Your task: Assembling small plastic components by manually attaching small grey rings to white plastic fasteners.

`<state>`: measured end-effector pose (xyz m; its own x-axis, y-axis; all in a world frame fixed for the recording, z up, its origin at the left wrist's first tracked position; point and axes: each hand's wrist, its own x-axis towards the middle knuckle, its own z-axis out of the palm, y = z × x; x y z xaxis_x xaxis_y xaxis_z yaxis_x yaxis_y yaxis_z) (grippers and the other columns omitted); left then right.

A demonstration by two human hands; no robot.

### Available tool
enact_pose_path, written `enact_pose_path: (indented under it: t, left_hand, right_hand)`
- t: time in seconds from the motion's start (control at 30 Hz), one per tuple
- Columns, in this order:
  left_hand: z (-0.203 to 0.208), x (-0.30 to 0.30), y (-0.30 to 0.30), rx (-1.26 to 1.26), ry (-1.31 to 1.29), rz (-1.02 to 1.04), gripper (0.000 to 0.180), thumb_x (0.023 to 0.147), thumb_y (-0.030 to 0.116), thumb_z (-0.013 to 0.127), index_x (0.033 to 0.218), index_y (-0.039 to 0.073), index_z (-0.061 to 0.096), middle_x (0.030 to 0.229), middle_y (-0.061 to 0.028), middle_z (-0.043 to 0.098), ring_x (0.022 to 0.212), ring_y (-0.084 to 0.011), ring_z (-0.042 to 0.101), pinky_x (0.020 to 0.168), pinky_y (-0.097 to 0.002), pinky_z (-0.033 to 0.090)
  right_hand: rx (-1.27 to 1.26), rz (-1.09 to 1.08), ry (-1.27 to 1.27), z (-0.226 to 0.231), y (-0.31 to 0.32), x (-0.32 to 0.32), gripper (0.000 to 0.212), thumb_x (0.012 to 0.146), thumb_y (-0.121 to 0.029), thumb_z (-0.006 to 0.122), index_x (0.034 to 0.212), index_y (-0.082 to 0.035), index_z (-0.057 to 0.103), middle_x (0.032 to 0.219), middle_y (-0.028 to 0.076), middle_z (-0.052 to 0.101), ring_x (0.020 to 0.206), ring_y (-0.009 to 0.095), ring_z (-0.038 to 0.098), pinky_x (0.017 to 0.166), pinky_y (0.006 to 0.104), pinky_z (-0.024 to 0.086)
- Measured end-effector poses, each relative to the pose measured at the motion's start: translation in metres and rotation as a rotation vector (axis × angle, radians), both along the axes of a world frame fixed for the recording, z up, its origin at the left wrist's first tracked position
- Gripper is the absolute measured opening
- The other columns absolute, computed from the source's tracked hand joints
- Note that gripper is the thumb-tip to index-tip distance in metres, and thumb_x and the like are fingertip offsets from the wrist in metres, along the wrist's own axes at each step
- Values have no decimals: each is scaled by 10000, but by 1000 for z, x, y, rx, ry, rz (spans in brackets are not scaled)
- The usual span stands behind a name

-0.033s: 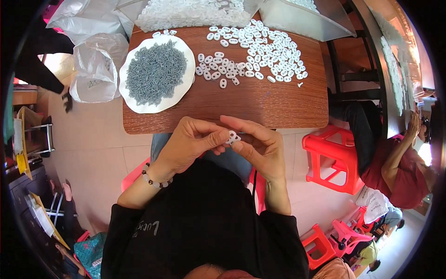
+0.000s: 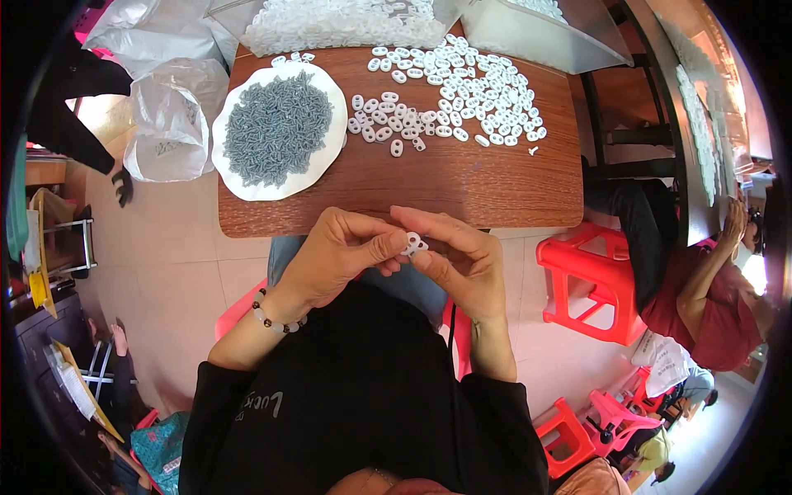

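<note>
Just past the near edge of the wooden table [image 2: 528, 194], a small white plastic piece with holes [image 2: 414, 241] is held between both hands. My left hand [image 2: 342, 256] pinches it from the left with thumb and forefinger. On its right side, the thumb of my right hand [image 2: 466, 268] presses against it, with the fingers curled behind. Fingers hide part of the piece, so I cannot tell whether it is one part or two. Farther up the table lie many loose white oval pieces with two holes [image 2: 487, 95]. A white wavy-edged plate [image 2: 264, 192] carries a heap of small grey-blue parts [image 2: 276, 128].
Clear bins of white pieces [image 2: 346, 33] stand along the table's far edge. A translucent plastic bag [image 2: 169, 124] is left of the plate. A red stool [image 2: 598, 280] stands at the right, near a seated person in a dark red top [image 2: 709, 305].
My hands and the white piece look the same. At the far left, a dark-clothed person's limb has shifted slightly.
</note>
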<state>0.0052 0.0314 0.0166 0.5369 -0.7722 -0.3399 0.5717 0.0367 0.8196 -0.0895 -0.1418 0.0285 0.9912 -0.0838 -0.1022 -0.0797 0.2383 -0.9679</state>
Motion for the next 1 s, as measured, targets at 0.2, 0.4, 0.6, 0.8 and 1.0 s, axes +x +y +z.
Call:
enact_pose_path:
  t: [0.2,0.4,0.6,0.8,1.0]
  left_hand:
    - [-3,-2,0,-18,-16,-7,252,893,229,678,904,-21,716,778,-66,677,664,-104,609,605,-244,512]
    - [1,-4,1,1,-59,-22,219,891,200,685,890,-17,717,761,-55,669,656,-86,592,594,-219,491]
    - [13,-4,0,14,-188,-35,205,892,171,685,867,-30,710,761,-51,658,663,-81,580,604,-222,476]
    - [20,-9,6,39,-301,86,155,887,120,666,874,-28,712,722,-56,674,665,-92,606,614,-237,487]
    - [24,-8,-2,28,-524,60,148,834,136,677,799,-2,713,742,-135,687,652,-197,662,613,-299,496]
  right_hand:
    - [-110,10,-99,-6,2,-3,399,851,-18,658,1238,41,582,1250,178,591,1112,219,571,949,343,476]
    - [-241,79,-155,-7,1,-3,403,866,-121,671,1225,45,594,1256,195,591,1094,233,580,930,344,461]
    - [-213,9,-182,-7,9,-4,382,870,-166,676,1177,55,625,1210,206,623,1069,248,602,919,346,466]
    - [-236,-42,-163,-3,23,-3,333,876,-140,653,1137,65,638,1172,200,645,1048,256,626,902,333,477]
    - [-539,-177,-141,4,26,-9,357,904,-228,596,1090,72,651,1046,187,688,971,237,659,862,309,494]
